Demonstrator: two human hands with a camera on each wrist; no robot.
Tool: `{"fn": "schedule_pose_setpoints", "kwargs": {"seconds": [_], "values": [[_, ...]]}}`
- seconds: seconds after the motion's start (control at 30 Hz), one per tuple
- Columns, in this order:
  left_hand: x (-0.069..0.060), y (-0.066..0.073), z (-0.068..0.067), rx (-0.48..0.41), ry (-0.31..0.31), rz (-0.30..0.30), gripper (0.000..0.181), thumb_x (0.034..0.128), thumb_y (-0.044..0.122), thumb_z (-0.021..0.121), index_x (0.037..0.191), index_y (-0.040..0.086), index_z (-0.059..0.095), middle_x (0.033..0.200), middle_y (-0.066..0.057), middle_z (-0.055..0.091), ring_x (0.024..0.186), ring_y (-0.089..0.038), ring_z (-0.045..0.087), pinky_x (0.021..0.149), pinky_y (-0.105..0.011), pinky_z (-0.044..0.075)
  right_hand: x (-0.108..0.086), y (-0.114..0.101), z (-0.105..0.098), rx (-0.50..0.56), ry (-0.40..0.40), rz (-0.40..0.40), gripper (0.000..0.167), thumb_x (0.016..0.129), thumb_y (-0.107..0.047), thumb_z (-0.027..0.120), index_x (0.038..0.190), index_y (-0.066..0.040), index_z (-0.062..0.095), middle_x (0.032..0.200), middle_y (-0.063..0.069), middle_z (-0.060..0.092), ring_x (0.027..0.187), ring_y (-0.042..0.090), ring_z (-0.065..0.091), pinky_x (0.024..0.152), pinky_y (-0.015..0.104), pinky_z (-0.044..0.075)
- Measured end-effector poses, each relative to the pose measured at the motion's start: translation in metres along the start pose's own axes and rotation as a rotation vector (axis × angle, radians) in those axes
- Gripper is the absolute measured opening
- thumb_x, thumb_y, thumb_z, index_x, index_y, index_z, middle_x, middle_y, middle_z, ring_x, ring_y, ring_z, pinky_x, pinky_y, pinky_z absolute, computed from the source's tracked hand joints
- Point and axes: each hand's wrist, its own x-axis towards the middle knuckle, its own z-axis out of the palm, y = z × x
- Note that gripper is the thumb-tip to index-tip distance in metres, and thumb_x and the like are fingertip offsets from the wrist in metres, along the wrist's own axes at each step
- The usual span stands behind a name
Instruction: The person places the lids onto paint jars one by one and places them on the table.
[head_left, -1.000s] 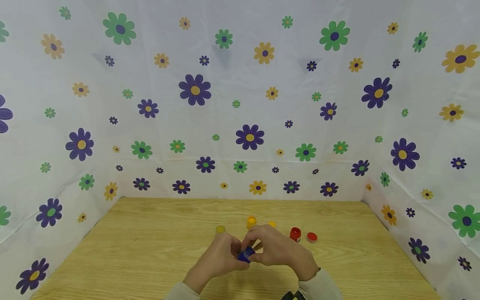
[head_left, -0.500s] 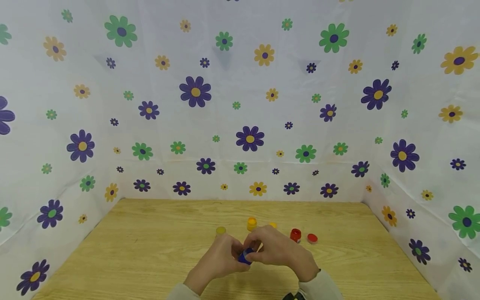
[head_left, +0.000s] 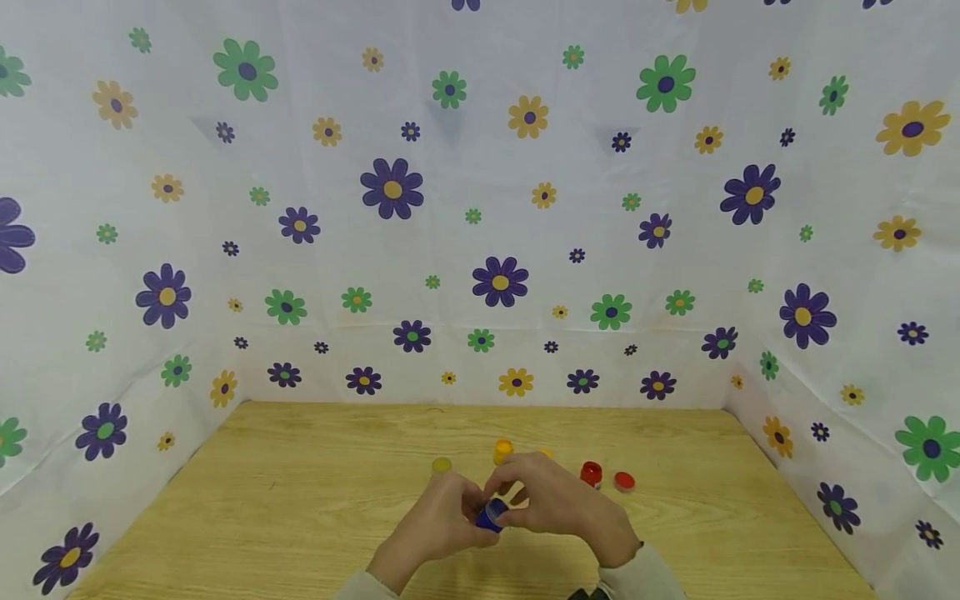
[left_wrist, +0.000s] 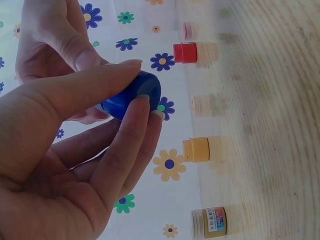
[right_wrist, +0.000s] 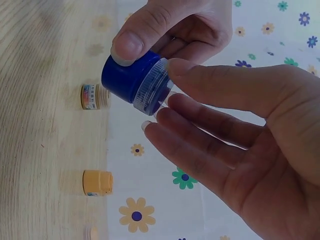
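Observation:
A small blue jar [head_left: 489, 517] is held up between both hands above the table. My left hand [head_left: 438, 517] grips the blue body of the jar [left_wrist: 120, 100] with thumb and fingers. In the right wrist view the jar [right_wrist: 122, 77] is tilted, its clear ribbed lid [right_wrist: 151, 87] on. My right hand [head_left: 558, 500] pinches that lid, thumb on one side and fingertips on the other.
Beyond the hands on the wooden table [head_left: 300, 483] stand an open red jar [head_left: 591, 474] with its red lid [head_left: 624, 481] to the right, an orange-yellow jar [head_left: 503, 451] and a yellowish lidded jar [head_left: 442, 465]. A yellow lid [head_left: 547, 454] is partly hidden.
The right fingers have shifted slightly around the lid, while the left hand keeps its grip on the jar. The head view has tilted up a little.

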Motion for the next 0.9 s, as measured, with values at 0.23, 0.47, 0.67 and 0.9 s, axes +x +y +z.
{"fn": "schedule_pose_setpoints", "kwargs": {"seconds": [0.23,0.47,0.67,0.9], "values": [[0.0001,-0.0006,0.0006,-0.013,0.003,-0.001,0.015,0.077,0.007,0.088,0.089,0.003,0.08,0.081,-0.006,0.079,0.068,-0.01,0.07,0.062,-0.021,0.056,0.0009,0.0011,0.0006,0.005,-0.01,0.0,0.019,0.087,0.001,0.078,0.104,-0.007,0.076,0.103,0.006,0.073,0.096,0.008,0.071,0.079,0.016,0.058],[0.0001,-0.0003,0.0009,-0.015,0.004,0.0,0.016,0.0767,0.007,0.088,0.09,0.003,0.08,0.081,-0.006,0.079,0.069,-0.01,0.07,0.062,-0.023,0.057,0.0008,0.0026,0.0009,0.044,-0.017,0.012,0.017,0.088,0.002,0.077,0.103,-0.006,0.077,0.102,0.006,0.073,0.092,0.005,0.071,0.076,0.013,0.056],[0.0006,-0.0003,0.0013,-0.006,0.001,-0.015,0.012,0.0777,0.007,0.087,0.088,0.006,0.08,0.079,-0.003,0.078,0.067,-0.009,0.069,0.062,-0.023,0.056,0.001,0.0026,0.0013,0.059,-0.001,0.028,0.013,0.09,-0.002,0.077,0.102,-0.007,0.077,0.1,0.006,0.075,0.087,0.001,0.069,0.076,0.014,0.056],[0.0007,0.0001,0.0005,-0.01,-0.001,-0.011,0.012,0.0782,0.008,0.087,0.088,0.007,0.081,0.08,-0.003,0.078,0.067,-0.008,0.069,0.062,-0.022,0.056,0.0016,0.0023,0.0012,0.031,0.006,0.027,0.011,0.09,-0.005,0.078,0.101,-0.007,0.077,0.1,0.006,0.076,0.084,0.0,0.068,0.075,0.013,0.056]]}}
